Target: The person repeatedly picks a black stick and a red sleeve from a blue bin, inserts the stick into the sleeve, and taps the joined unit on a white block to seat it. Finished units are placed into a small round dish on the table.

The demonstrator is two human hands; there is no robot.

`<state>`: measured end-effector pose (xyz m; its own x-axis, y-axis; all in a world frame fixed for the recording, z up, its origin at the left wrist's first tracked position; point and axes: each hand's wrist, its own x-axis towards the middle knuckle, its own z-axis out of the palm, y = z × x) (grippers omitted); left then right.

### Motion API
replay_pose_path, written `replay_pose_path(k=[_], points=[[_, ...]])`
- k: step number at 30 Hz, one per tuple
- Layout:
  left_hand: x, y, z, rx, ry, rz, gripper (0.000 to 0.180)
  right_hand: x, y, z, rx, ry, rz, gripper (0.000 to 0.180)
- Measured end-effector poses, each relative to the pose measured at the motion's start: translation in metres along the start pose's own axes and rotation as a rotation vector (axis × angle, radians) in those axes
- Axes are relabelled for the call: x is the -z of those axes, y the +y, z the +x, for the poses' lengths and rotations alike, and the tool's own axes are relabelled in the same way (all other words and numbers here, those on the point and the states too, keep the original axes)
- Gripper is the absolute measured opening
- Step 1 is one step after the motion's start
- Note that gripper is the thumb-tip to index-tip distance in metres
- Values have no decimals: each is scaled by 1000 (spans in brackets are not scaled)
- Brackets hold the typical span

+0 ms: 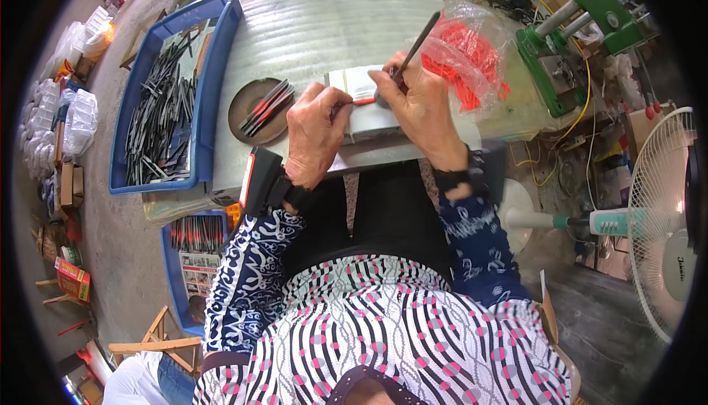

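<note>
My left hand [316, 133] pinches a small red and dark piece [361, 100] against a white block [359, 84] on the table edge. Gripped in my right hand [417, 102] is a thin dark rod-like tool [420, 40], its upper end slanting up and to the right, its lower end meeting the piece. Both hands touch over the block. A black band with a red-edged device [259, 181] is strapped on my left wrist, and a black band [453, 178] on the right wrist.
A round brown dish [249, 113] with a few dark and red pieces lies left of my hands. Farther left, a blue tray [206, 73] holds several dark strips. A clear bag of red parts [468, 54] sits right of my hands. A green machine [582, 14] and a standing fan [664, 213] are at right.
</note>
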<state>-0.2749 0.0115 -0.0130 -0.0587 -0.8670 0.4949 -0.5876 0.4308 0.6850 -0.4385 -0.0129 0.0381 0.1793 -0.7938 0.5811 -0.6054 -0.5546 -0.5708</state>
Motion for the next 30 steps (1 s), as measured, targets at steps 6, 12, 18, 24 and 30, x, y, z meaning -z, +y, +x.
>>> replay_pose_path(k=[6, 12, 18, 24, 30], points=[[1, 0, 1, 15, 1, -7, 7, 28, 1, 4, -98, 26, 222, 27], [1, 4, 2, 51, 5, -60, 6, 35, -8, 9, -58, 187, 324, 20], [5, 6, -1, 45, -40, 21, 9, 9, 35, -8, -64, -43, -85, 27], [4, 1, 1, 15, -1, -9, 10, 12, 31, -15, -159, 19, 20, 28], [3, 4, 0, 34, 1, -55, 6, 30, 10, 3, -48, 110, 147, 23]])
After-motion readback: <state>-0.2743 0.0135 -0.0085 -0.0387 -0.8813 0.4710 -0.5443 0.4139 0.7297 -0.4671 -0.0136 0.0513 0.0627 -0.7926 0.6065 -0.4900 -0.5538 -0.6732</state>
